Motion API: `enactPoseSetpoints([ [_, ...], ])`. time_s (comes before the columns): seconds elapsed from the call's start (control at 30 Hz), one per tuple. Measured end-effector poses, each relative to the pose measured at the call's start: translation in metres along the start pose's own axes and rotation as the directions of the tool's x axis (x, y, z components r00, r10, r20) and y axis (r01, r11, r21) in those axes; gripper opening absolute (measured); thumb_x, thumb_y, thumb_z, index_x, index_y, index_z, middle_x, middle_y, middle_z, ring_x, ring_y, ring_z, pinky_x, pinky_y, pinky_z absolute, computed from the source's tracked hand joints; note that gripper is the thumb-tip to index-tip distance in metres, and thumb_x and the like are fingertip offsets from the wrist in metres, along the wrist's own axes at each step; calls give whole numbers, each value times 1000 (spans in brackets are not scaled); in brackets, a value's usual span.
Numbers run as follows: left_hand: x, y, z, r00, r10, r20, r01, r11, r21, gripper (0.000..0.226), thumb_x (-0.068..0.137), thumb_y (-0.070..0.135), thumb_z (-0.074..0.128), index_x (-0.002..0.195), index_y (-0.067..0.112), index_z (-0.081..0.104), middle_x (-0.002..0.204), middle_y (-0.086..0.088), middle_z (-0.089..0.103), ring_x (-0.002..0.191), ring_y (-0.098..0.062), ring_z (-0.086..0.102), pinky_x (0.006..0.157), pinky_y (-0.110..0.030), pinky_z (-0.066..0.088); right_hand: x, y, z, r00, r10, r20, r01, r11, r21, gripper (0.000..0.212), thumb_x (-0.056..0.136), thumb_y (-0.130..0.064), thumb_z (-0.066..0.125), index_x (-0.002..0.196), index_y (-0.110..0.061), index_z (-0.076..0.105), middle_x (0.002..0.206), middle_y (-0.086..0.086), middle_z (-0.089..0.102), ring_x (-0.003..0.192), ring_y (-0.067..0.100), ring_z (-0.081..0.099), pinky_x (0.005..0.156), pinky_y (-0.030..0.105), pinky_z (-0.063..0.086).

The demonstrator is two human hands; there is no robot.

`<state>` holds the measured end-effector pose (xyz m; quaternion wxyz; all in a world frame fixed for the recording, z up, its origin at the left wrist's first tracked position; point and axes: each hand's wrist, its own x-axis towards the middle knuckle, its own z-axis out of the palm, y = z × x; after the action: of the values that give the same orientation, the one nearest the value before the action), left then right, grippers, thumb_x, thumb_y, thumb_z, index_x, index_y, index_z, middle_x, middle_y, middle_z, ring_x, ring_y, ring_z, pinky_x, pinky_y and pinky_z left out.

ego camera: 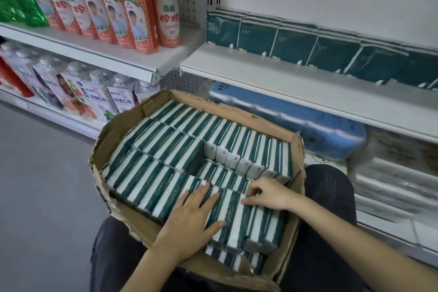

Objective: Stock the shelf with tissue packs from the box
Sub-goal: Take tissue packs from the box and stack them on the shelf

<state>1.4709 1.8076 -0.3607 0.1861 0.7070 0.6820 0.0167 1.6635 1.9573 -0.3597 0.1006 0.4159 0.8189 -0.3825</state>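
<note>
The cardboard box sat across the person's knees in the lower middle of the frame, close under the white shelf at right, so each load would have only a short way to go. The tissue packs stood on edge in tight rows and nearly filled it, apart from a sunken gap near the centre.

The left hand lay flat on the nearest row, its grip apart and fingers spread, as if to press the neighbours down while others came free. The right hand had its fingers curled over the far ends of a few packs, its grip clamped on them; how many it took in I could not tell.

A line of shelved packs stood at upper right with bare shelf in front. Red bottles filled the upper left.
</note>
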Motion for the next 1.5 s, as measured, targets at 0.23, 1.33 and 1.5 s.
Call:
enactPoseSetpoints([
  [0.23, -1, -1, 2, 999, -16, -45, 15, 999, -30, 75, 89, 70, 18, 154, 33, 9, 162, 6, -5, 148, -11, -1, 115, -27, -11, 0, -3, 6, 999, 8, -48, -3, 994, 109, 25, 79, -27, 77, 62, -24, 58, 72, -9, 61, 71, 7, 58, 72, 26, 48],
  [1.33, 9, 39, -26, 974, -169, -151, -26, 578, -816, 55, 82, 77, 17, 131, 56, 31, 139, 37, 32, 124, 28, 21, 101, -1, 15, -16, -21, -70, 901, 91, -424, 48, 951, 307, 28, 92, -19, 63, 69, -14, 46, 68, 1, 49, 66, 17, 48, 69, 32, 42],
  [1.5, 23, 70, -40, 962, -164, -219, -108, 509, -854, 56, 84, 74, 22, 137, 58, 15, 147, 40, 17, 132, 25, 11, 106, -3, 11, -33, -9, -91, 798, 285, -531, 103, 804, 586, 24, 95, -20, 58, 74, -11, 49, 77, 7, 52, 79, 25, 58, 82, 49, 54],
])
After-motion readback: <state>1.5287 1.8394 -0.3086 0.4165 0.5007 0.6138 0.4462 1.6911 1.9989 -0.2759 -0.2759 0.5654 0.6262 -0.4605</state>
